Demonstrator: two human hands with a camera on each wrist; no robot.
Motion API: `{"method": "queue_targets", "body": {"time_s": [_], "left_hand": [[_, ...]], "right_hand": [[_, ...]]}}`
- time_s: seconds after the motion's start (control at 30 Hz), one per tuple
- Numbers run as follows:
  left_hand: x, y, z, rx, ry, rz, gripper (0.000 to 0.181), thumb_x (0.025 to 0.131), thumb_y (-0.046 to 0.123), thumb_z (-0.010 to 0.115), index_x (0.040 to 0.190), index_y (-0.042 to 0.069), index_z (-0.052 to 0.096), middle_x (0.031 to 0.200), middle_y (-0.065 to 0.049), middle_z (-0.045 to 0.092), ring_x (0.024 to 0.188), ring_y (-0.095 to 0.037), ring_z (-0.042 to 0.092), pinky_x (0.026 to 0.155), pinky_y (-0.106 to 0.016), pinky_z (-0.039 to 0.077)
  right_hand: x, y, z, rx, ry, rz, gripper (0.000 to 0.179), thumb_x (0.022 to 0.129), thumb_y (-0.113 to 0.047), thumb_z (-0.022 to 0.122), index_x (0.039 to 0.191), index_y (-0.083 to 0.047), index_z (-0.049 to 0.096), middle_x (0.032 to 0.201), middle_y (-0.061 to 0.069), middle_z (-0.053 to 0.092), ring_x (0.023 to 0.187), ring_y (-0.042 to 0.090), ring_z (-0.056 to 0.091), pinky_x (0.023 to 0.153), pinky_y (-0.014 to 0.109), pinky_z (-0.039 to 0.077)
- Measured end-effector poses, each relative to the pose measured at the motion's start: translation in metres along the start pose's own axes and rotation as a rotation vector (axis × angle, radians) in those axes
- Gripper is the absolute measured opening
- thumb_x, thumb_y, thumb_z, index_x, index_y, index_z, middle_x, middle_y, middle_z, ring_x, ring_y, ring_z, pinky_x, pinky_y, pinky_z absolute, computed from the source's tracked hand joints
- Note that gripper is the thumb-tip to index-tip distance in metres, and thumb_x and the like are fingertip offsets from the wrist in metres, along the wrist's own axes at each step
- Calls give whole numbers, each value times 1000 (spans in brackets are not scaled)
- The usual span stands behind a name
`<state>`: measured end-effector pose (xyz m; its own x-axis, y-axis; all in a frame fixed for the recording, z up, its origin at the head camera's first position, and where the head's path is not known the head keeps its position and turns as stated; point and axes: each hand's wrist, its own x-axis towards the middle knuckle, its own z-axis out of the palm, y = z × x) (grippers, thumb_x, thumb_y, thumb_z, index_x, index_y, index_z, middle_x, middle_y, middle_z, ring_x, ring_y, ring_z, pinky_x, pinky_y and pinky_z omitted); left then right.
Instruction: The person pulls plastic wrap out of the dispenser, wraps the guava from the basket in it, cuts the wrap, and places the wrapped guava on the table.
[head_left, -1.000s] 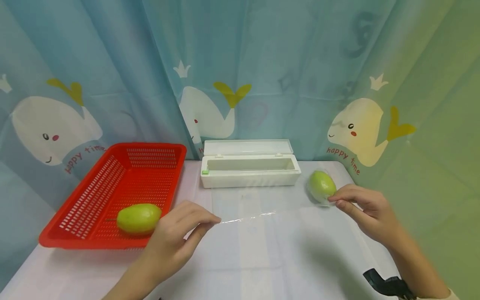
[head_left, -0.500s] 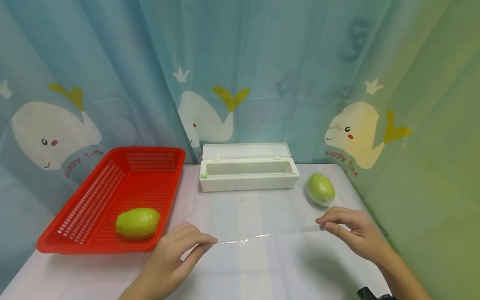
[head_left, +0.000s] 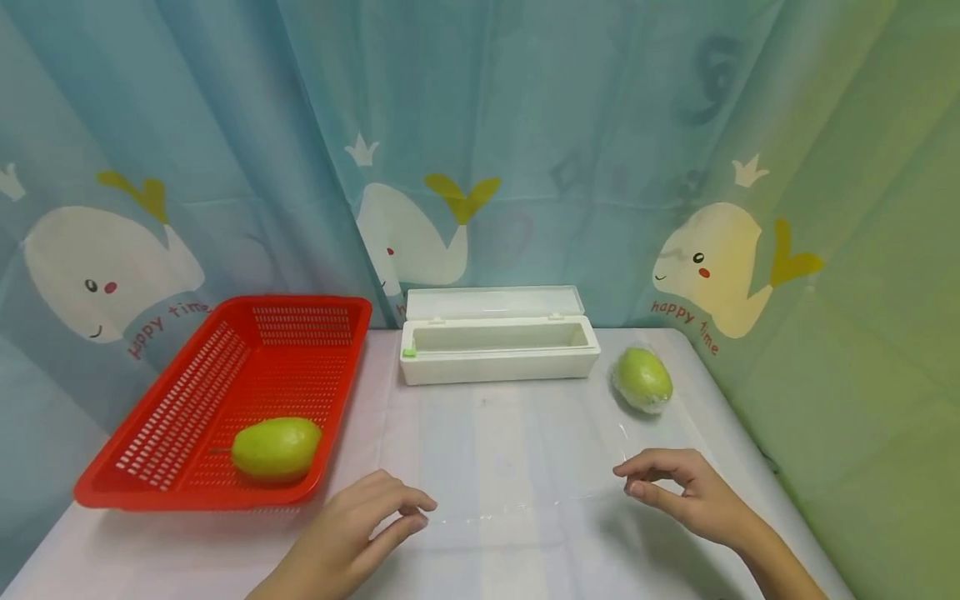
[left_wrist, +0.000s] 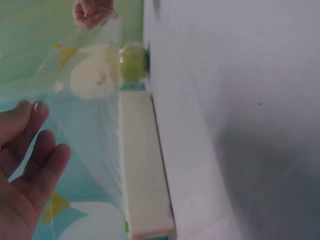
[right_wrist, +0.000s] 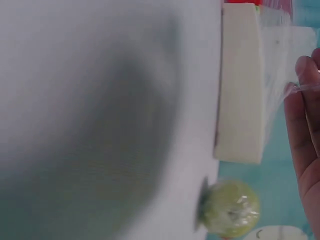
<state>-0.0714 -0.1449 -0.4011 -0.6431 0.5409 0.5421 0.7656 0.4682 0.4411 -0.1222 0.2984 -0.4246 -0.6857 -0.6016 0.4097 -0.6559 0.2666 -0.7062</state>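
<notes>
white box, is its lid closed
No, in the head view the lid leans back behind the white box, leaving its inside exposed.

A blue-green curtain (head_left: 525, 108) with white whales (head_left: 720, 275) hangs behind the pale table (head_left: 187, 550)

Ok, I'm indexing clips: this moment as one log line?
left hand, right hand: pinch cling film | white film dispenser: open | wrapped green fruit: on tablecloth | bare fruit: in red basket
</notes>
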Motion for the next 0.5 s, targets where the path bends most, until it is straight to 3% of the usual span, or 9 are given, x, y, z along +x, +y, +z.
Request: {"method": "queue_targets", "body": {"time_s": [0.17, 0.4, 0.5], "left_hand": [[-3, -11, 5, -70, -98, 35, 18, 95, 18, 69, 105, 33, 67, 96, 22, 64, 89, 2, 56, 81, -12, 46], [-10, -22, 15, -129, -354, -107, 8, 98, 29, 63, 101, 33, 69, 95, 25, 59, 90, 4, 54, 81, -19, 51], [-13, -25, 20, -99, -388, -104, 8, 97, 27, 65, 98, 32, 71, 97, 23, 58, 91, 3, 55, 82, -20, 52]], "right_hand": [[-3, 11, 8, 43, -58, 8, 31, 86, 11, 66, 103, -13, 74, 91, 6, 75, 84, 10, 70, 79, 25, 55], [-3, 26, 20, 38, -136, -94, 26, 84, 7, 72, 96, -16, 72, 90, -3, 71, 83, 7, 66, 75, 25, 53], [-3, 29, 24, 22, -160, -96, 25, 82, 4, 74, 93, -18, 72, 90, -7, 70, 82, 7, 65, 74, 24, 52]]}}
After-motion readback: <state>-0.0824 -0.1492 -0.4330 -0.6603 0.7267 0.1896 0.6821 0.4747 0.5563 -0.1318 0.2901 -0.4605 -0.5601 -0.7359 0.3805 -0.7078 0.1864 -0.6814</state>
